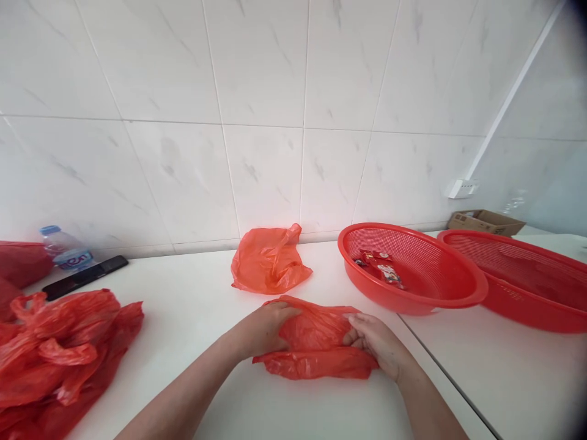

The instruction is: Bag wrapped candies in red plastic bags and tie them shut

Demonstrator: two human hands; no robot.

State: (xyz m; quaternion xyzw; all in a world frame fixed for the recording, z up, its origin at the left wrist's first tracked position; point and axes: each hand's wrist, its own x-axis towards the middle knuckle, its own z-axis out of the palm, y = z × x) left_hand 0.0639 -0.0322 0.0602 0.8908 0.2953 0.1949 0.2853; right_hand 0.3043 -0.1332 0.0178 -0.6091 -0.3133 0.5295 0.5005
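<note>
A thin red plastic bag (316,336) lies crumpled on the white table between my two hands, its near part folded into a band. My left hand (270,327) is at the bag's left side, fingers bent over its upper edge and the thumb lower down. On the right side my right hand (369,339) pinches the bag between thumb and fingers, the other fingers curled in. Just behind, near the wall, another red bag (270,260) lies loosely on the table, touched by neither hand.
At right stand a red basket (413,300) holding small red packets (385,269) and a second red basket (527,302), with a cardboard box (490,223) behind. At left are piled red bags (59,354), a black phone (85,277) and a bottle (68,250).
</note>
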